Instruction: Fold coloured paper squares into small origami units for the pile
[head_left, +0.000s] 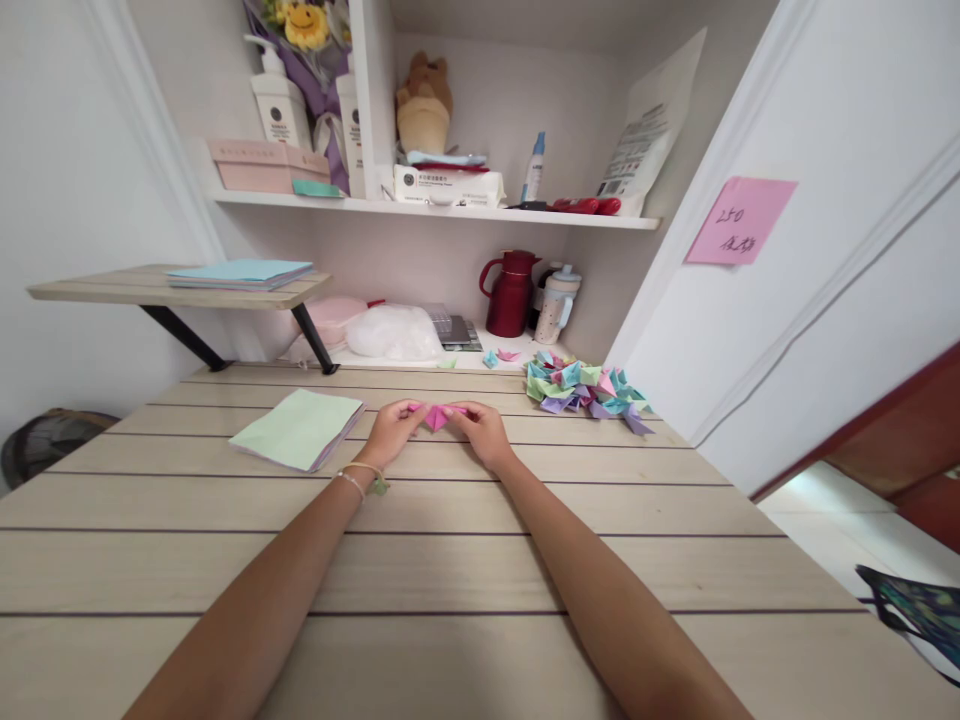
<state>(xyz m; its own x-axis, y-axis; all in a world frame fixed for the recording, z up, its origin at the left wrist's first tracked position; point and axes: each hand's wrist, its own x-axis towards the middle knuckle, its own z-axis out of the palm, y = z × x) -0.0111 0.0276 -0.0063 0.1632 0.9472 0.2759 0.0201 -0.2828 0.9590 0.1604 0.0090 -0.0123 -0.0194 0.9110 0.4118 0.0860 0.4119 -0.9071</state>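
Observation:
A small folded piece of bright pink origami paper is held between both hands over the middle of the wooden table. My left hand pinches its left side, with thumb and fingers closed on it. On the other side, my right hand grips the right end the same way. The paper's lower middle comes to a point between the thumbs. To the left of my left hand lies a stack of square paper with a light green sheet on top.
A heap of folded paper pieces in several colours sits at the back right. Two loose folded pieces, one a blue piece, lie behind my hands. A small raised shelf carries blue paper. A red jug stands beside a pale bottle.

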